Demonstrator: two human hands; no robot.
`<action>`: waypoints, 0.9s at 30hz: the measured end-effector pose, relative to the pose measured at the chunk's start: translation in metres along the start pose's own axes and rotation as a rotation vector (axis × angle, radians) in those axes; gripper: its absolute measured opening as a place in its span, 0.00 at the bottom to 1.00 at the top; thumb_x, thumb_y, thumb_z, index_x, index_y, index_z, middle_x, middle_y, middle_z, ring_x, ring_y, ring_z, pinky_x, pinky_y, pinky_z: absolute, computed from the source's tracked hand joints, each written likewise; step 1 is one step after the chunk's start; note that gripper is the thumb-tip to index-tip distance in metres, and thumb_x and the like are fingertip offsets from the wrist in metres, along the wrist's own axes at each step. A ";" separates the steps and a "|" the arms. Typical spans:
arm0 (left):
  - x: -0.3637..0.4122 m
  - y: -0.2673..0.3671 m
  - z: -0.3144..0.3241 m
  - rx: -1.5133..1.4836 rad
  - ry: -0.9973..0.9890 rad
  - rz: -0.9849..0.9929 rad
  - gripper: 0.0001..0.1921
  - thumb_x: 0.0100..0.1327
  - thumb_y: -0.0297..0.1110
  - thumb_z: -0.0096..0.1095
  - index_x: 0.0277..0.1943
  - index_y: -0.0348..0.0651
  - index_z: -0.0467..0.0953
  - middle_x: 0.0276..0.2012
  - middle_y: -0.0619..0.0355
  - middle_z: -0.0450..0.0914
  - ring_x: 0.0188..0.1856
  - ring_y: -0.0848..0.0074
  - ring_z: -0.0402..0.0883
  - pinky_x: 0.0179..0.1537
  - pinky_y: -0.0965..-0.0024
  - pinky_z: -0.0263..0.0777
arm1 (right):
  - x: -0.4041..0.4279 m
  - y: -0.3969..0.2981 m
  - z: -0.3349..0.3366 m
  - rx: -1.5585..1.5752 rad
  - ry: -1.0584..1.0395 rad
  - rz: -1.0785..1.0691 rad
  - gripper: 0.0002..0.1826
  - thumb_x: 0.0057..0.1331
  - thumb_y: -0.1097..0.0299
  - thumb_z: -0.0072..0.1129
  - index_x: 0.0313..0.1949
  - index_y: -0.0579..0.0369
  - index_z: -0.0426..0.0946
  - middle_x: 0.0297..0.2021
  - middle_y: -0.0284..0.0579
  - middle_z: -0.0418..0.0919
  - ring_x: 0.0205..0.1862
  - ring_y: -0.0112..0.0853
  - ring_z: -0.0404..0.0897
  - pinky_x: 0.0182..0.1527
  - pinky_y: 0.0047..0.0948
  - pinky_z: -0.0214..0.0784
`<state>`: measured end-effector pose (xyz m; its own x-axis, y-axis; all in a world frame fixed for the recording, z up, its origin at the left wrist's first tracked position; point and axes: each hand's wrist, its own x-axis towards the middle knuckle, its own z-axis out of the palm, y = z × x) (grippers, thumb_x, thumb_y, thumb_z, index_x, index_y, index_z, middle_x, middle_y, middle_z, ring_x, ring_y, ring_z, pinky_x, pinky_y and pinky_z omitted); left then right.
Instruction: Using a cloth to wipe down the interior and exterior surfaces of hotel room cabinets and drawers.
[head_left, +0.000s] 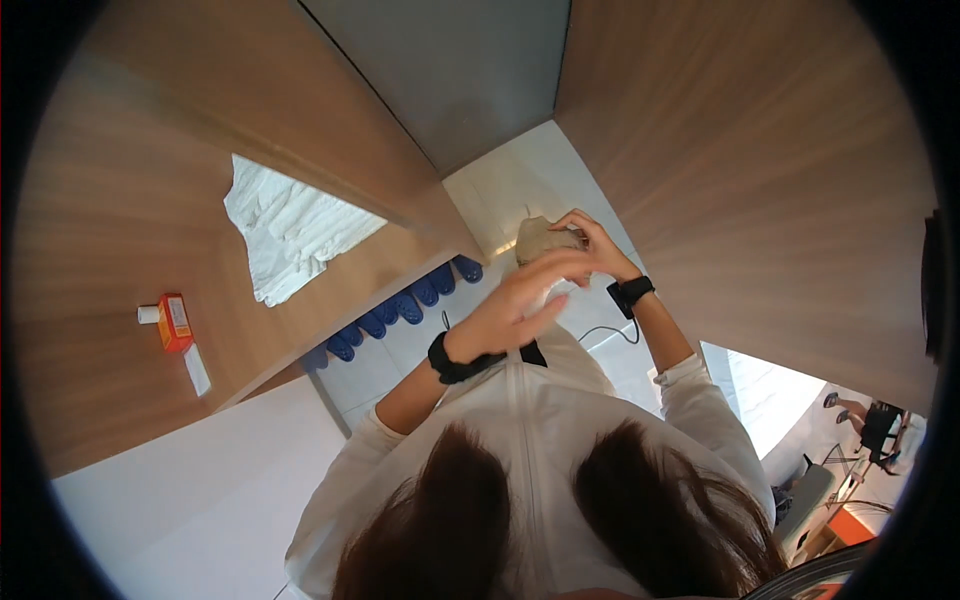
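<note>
In front of me, above the floor, is a beige item (534, 238) that looks like soft fabric; its exact kind is unclear. My right hand (600, 251) curls its fingers over the item's upper right edge. My left hand (517, 307) is slightly blurred and crosses below and in front of it, thumb apart from the fingers, with nothing visible in its grasp. It hides part of the item. A black band circles each wrist, and a dark cable hangs by the right one. I wear a white zipped garment (525, 420).
At left, a wooden shelf (322, 300) holds folded white cloth (292, 225) and an orange box (175, 322). Several blue clogs (409, 306) line up beneath it. A wooden panel (750, 187) rises at right; a grey panel (480, 82) stands ahead. Another person (881, 431) is far right.
</note>
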<state>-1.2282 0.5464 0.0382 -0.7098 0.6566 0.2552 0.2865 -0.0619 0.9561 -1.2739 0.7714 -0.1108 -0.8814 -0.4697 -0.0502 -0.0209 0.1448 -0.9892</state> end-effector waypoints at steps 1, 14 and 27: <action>0.012 0.021 -0.001 -0.166 -0.141 0.040 0.19 0.64 0.24 0.51 0.59 0.34 0.72 0.62 0.45 0.69 0.56 0.65 0.73 0.58 0.64 0.66 | -0.003 -0.003 -0.007 -0.009 0.003 -0.001 0.24 0.51 0.88 0.60 0.49 0.58 0.74 0.50 0.43 0.72 0.55 0.33 0.74 0.60 0.30 0.66; 0.150 0.123 0.005 -0.998 -0.205 0.652 0.14 0.68 0.33 0.52 0.48 0.31 0.75 0.49 0.50 0.71 0.37 0.74 0.72 0.39 0.72 0.66 | 0.036 -0.009 -0.090 0.042 0.178 0.004 0.26 0.51 0.86 0.61 0.51 0.58 0.72 0.51 0.40 0.71 0.54 0.28 0.74 0.51 0.28 0.74; 0.292 0.124 -0.034 -1.152 -0.288 0.869 0.16 0.68 0.38 0.59 0.49 0.33 0.73 0.43 0.54 0.71 0.33 0.77 0.69 0.33 0.76 0.64 | 0.153 -0.047 -0.213 -0.181 0.104 -0.045 0.28 0.52 0.85 0.61 0.54 0.57 0.72 0.49 0.38 0.67 0.51 0.25 0.74 0.51 0.24 0.69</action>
<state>-1.4221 0.7052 0.2362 -0.3966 0.2159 0.8922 -0.2108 -0.9674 0.1404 -1.5081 0.8777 -0.0424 -0.9214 -0.3881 0.0176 -0.1379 0.2843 -0.9487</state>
